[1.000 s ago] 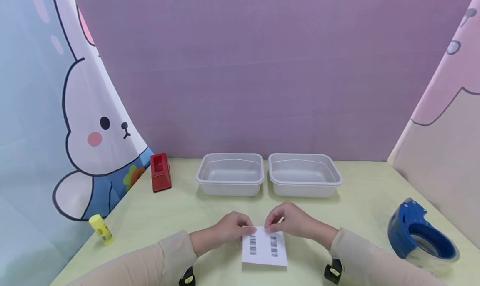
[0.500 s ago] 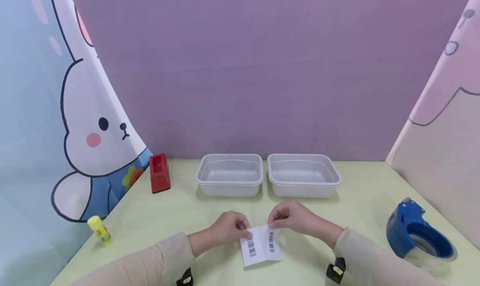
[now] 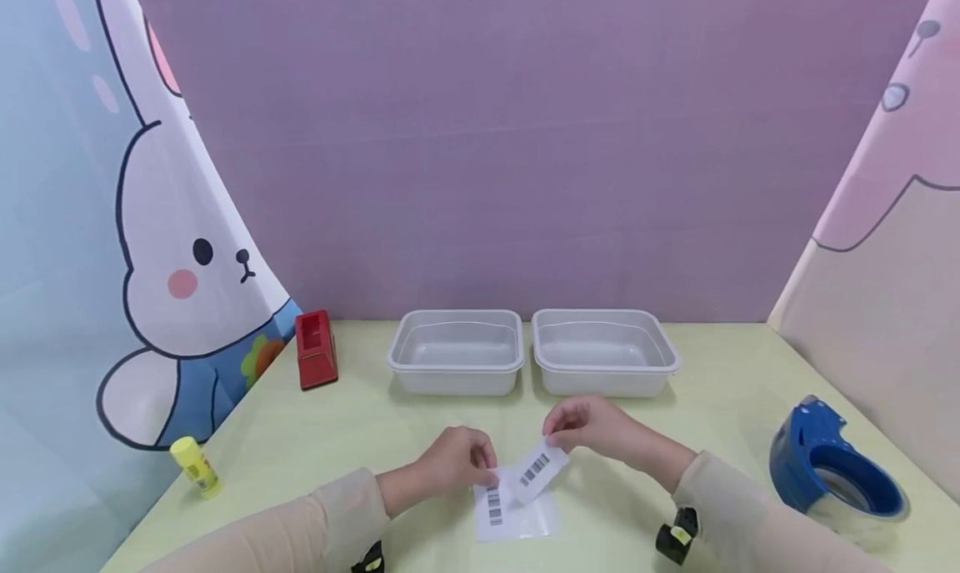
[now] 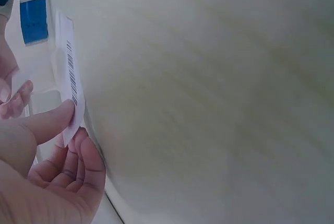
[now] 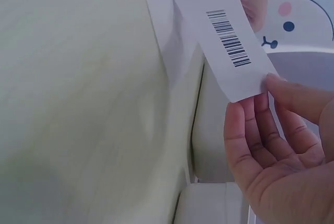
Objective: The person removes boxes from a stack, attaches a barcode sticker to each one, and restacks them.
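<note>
My right hand pinches a white barcode sticker by its upper right corner. That sticker stands tilted, its lower end overlapping the backing sheet in the head view. In the right wrist view its barcode faces the camera, and thumb and fingertips hold one end. My left hand pinches the backing sheet's top left corner between thumb and fingers. A second barcode label lies on the left half of this sheet. On the right half, bare glossy backing shows.
Two white plastic tubs stand side by side at the back. A red tape-dispenser-like block is back left, a yellow glue stick left. At right lies a blue tape dispenser with clear tape.
The right half of the sheet has come away as a separate barcode sticker, lifted by my right hand up and to the right. My left hand keeps its grip on the backing sheet.
</note>
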Available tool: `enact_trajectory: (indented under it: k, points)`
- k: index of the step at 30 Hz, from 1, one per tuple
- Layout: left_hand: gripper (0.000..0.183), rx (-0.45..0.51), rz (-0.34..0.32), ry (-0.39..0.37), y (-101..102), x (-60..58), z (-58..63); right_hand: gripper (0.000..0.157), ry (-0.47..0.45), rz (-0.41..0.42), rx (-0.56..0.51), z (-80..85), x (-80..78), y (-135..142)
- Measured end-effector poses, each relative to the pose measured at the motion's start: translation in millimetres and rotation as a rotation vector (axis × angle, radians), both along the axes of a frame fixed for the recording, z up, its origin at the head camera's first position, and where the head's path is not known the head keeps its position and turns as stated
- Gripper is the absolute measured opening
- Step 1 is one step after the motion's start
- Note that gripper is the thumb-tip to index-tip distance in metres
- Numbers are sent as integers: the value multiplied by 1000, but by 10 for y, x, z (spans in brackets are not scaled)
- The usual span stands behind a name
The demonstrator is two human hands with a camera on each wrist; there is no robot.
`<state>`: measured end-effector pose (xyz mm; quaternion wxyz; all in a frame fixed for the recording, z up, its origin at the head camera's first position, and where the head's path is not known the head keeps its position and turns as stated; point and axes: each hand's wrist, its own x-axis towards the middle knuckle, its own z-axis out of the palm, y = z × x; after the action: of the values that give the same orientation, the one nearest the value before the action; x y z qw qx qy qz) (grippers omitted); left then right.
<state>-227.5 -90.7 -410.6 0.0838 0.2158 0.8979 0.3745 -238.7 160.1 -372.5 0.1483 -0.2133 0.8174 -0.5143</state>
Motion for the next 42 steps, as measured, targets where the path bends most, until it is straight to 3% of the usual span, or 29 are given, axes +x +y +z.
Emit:
enact_trajectory:
  k: [7, 13, 19, 29, 36, 42]
  points:
    - [19, -10, -31, 42, -12, -9, -8, 16, -47, -36, -74, 1, -44, -6]
    - [21, 16, -53, 72, -45, -33, 72, 21, -68, -73, -144, -8, -98, -41]
    - [29, 76, -51, 12, -102, -43, 152, 24, -58, -114, -182, 31, -134, -112]
    - [17, 430, 177, -129, -184, -86, 240, 23, -48, -144, -228, 79, -172, -258]
    - [13, 440, 303, -155, -241, -159, 194, 34, -115, -150, -296, 20, -221, -400]
    - [11, 479, 376, -133, -276, -269, 183, 37, -191, -190, -257, -53, -339, -526]
